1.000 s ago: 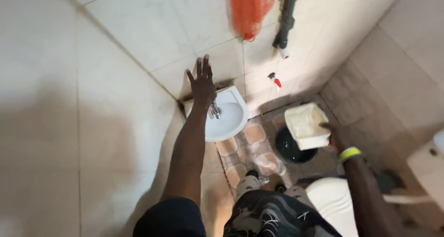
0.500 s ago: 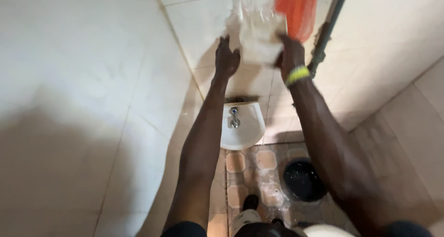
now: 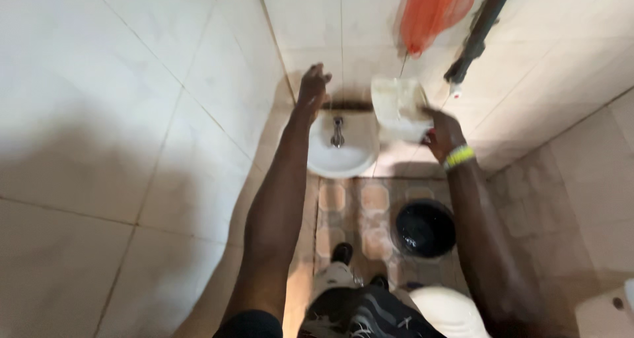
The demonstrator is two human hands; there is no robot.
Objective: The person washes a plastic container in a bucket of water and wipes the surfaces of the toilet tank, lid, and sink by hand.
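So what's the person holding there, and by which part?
The right hand grips a white plastic container by its lower right edge; the left hand holds nothing.

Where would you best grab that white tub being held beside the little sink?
Probably by its rim on the near right edge, coming from the right, as the right hand grips the white tub now. It is boxy and wide, tilted with its opening facing up here, so a corner of the rim gives fingers a thin edge to pinch.

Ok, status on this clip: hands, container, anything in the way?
Left hand open against wall above sink. Right hand gripping white container, tilted beside sink. Orange net hanging overhead, clear of container.
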